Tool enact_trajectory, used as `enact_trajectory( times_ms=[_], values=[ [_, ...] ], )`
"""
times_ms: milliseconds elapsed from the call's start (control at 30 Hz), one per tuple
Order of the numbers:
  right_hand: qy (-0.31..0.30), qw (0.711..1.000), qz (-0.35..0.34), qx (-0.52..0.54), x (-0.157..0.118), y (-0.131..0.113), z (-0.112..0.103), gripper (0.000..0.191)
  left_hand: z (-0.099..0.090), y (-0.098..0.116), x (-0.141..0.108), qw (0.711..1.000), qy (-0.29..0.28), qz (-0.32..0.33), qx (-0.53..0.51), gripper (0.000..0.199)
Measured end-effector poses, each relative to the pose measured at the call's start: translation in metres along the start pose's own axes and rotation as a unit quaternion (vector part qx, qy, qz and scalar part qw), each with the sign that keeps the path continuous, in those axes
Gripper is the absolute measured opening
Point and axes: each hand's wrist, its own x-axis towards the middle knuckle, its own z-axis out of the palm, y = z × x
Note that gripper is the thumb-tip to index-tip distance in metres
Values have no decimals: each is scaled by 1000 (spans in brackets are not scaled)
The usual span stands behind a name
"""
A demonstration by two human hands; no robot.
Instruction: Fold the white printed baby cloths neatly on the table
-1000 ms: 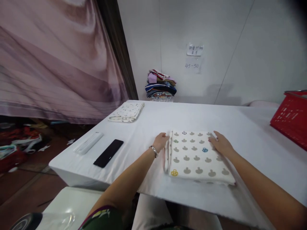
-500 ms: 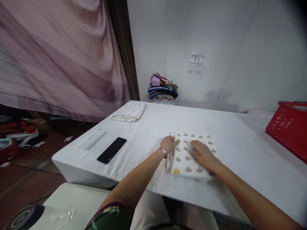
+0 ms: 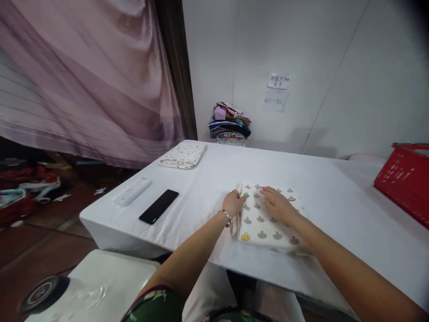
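A folded white cloth printed with mushrooms, mostly grey with a few coloured ones, lies near the front edge of the table. My left hand, a silver bracelet on its wrist, grips the cloth's left edge with the thumb on top; its other fingers are partly hidden at the fold. Over the upper middle of the same cloth, my right hand lies palm down with fingers stretched out, touching the top layer. The right forearm covers part of the cloth's right side.
On the white table, a folded speckled cloth lies at back left, near a white slim object and a black phone. A red basket stands right. Folded fabrics are stacked behind; a white stool stands front left.
My right hand has slid a little away from me and left across the cloth. My left hand keeps its hold on the left edge. The view has shifted slightly.
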Motion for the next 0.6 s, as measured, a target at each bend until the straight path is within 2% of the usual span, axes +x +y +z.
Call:
enact_trajectory(
  times_ms=[100, 200, 267, 367, 467, 600],
  values=[
    [-4, 1000, -5, 1, 39, -14, 8, 42, 3, -3, 0, 1000, 3, -9, -23, 20],
    [-61, 996, -64, -26, 69, -26, 14, 50, 7, -7, -1, 999, 15, 0, -43, 17],
    [-108, 986, -104, -66, 80, -32, 16, 48, 8, -8, -1, 998, 21, 11, -57, 15],
    [-153, 973, -135, -110, 89, -34, 15, 34, 8, -7, -2, 995, 21, 21, -98, 12],
    [-137, 974, -150, -98, 92, -28, 16, 28, 4, -6, -8, 985, -25, -26, -169, 16],
    [-85, 984, -145, -50, 91, -20, 23, 28, -5, -9, -35, 963, -143, -77, -213, 26]
  ],
)
